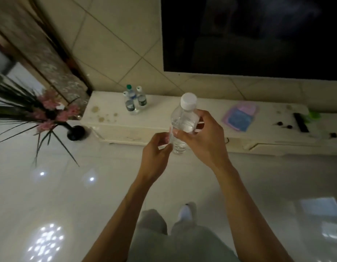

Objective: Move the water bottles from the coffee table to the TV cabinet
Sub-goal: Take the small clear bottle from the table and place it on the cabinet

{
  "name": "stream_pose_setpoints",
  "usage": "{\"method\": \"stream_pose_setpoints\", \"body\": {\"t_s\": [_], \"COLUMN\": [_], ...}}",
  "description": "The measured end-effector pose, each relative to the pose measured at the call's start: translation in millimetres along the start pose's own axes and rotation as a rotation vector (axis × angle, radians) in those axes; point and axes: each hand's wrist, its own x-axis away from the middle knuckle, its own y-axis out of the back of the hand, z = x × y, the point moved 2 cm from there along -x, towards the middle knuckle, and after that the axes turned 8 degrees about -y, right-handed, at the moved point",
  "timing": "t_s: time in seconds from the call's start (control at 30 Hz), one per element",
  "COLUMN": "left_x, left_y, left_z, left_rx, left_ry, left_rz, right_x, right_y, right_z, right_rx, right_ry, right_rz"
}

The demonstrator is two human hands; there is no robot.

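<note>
The right hand point(201, 137) had its grip closed round the middle of a clear water bottle point(180, 115), thumb on the near side and fingers wrapped behind, holding it upright with the white cap point(188, 101) on top. The left hand point(156, 150) met the lower body with curled fingers and thumb at the label; whether it bore any weight or only steadied the bottle was hard to tell through the blur. The bottle hung in the air over the glossy floor point(88, 195), short of the TV cabinet point(162, 112), on whose white surface three bottles point(134, 100) already stood in a tight cluster toward the left end. A pink and blue cloth point(239, 116) lay further right. The likeliest trouble seemed to lie in the set-down: placed too close to the cluster, the carried bottle could knock a neighbour over, and a tall, narrow bottle released at a tilt could topple and roll off the front edge. A smooth plastic wall might also slip if one hand let go early.
</note>
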Motion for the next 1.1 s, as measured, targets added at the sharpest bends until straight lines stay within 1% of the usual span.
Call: {"method": "stream_pose_setpoints", "body": {"t_s": [0.1,0.3,0.5,0.8,1.0,1.1], "left_x": [-18,-52,-109,-246,-314,-342], "left_y": [9,32,61,112,131,133], "left_z": [0,14,49,118,169,197], "left_rx": [-0.022,-0.027,0.026,0.114,0.146,0.2], "left_ry": [0.056,0.15,0.229,0.322,0.368,0.44], "left_rz": [-0.098,-0.186,-0.247,-0.16,-0.057,-0.011], "right_x": [-33,-80,-136,-243,-297,-322], "right_y": [-16,-56,-119,-214,-268,-294], "right_z": [13,29,44,59,55,43], "right_rx": [0.015,0.061,0.115,0.185,0.241,0.273], "right_ry": [0.039,0.096,0.115,0.021,-0.054,-0.093], "right_rz": [0.114,0.256,0.344,0.321,0.309,0.319]}}
